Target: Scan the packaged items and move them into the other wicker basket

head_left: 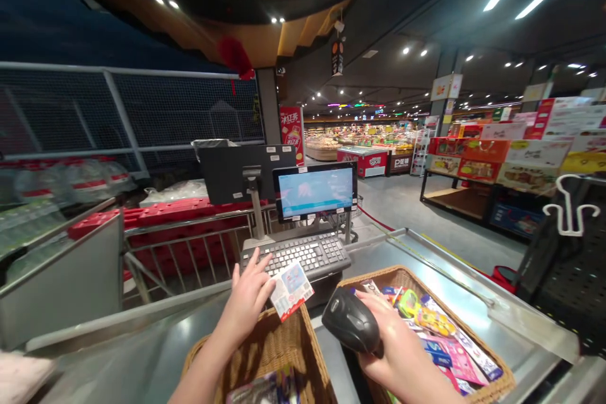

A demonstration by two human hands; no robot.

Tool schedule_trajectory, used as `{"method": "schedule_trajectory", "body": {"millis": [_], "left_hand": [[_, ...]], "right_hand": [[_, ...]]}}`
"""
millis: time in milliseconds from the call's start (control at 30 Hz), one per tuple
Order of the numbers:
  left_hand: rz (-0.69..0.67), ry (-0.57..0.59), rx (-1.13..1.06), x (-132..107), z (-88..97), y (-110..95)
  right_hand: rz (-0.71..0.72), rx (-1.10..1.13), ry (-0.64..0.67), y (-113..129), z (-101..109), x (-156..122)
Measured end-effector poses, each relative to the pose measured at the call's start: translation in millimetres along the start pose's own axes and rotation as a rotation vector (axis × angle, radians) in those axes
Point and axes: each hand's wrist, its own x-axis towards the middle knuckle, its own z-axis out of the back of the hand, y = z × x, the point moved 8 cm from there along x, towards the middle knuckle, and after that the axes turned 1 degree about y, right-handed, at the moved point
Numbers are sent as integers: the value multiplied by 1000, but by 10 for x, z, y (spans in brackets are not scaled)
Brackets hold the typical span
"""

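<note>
My right hand [392, 336] is wrapped round the handle of a black handheld barcode scanner [351, 320], its head pointing left. A flat white packet with a red edge, a blue picture and a barcode [292, 290] is held at the thumb side of my left hand [250, 287]. The other fingers of that hand stretch over the left end of a black keyboard [303, 255]. Below my left hand stands a wicker basket [317, 353] with a few packaged goods at its bottom. A second wicker basket [402, 274], full of colourful packets, lies beneath my right hand.
Behind the keyboard stand a lit screen [316, 192] and the dark back of another monitor [237, 170]. The metal counter [464, 265] runs to the right. A metal railing [189, 252] and red crates [189, 214] are at the left, stacked gift boxes [487, 158] at the right.
</note>
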Motion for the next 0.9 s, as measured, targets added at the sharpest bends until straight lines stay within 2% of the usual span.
{"method": "schedule_trajectory", "body": {"millis": [233,400,600,800,900], "left_hand": [[124,70,32,-526,-163,417],[201,140,63,-916,-410,670],[220,264,88,-1239,-794,752],[209,421,81,-1386,-1128,727],[181,520,125,-1467,-1354,801]], "right_hand": [[8,23,70,147,-298,40],[-8,49,132,175,-515,32],[-21,121,146,278,-648,48],[-50,159,148,335,-711,42],[-85,158,132,280,-710,0]]}}
